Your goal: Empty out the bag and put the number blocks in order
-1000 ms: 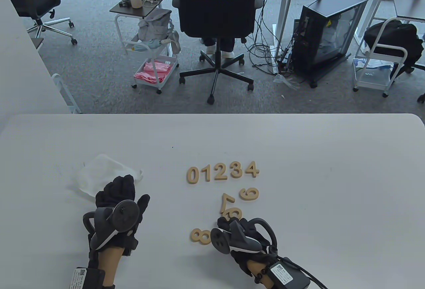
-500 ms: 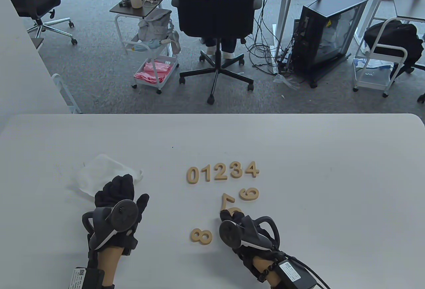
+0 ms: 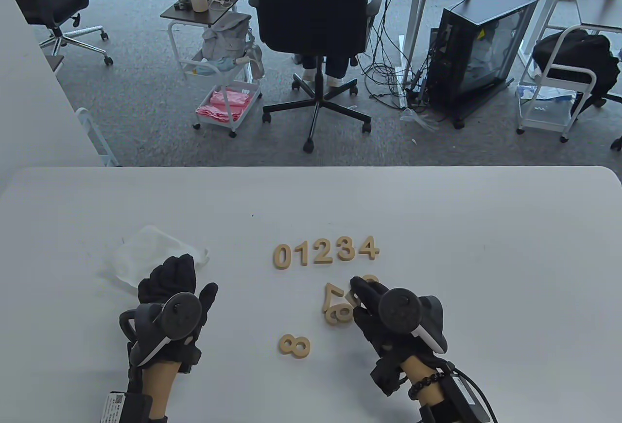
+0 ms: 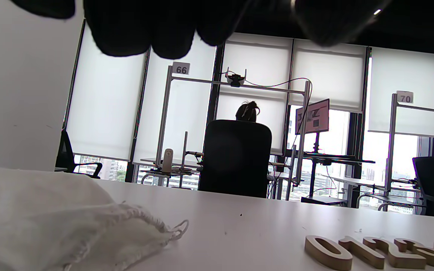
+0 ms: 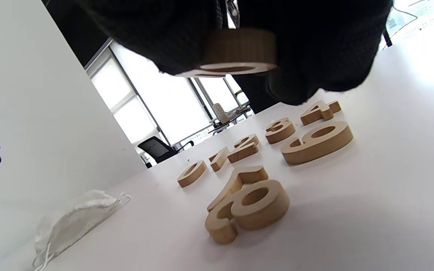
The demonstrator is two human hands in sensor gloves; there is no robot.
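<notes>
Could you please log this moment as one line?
right hand: pinches one block, lifted | left hand: by bag | row: 0-4 placed | loose: 7, 8

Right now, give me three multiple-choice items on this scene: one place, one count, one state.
1. Where is the bag?
A. Right of the number row
B. Left of the number row
C. On the chair

2. How many blocks are in the row?
A. 3
B. 5
C. 7

3. What is the right hand doing?
A. Lying flat and empty
B. Gripping the bag
C. Pinching a block clear of the table

Key:
1 B: the bag lies left of the row in the table view.
2 B: the row reads 0, 1, 2, 3, 4.
3 C: the right wrist view shows a block between the fingers of the right hand, above the table.
</notes>
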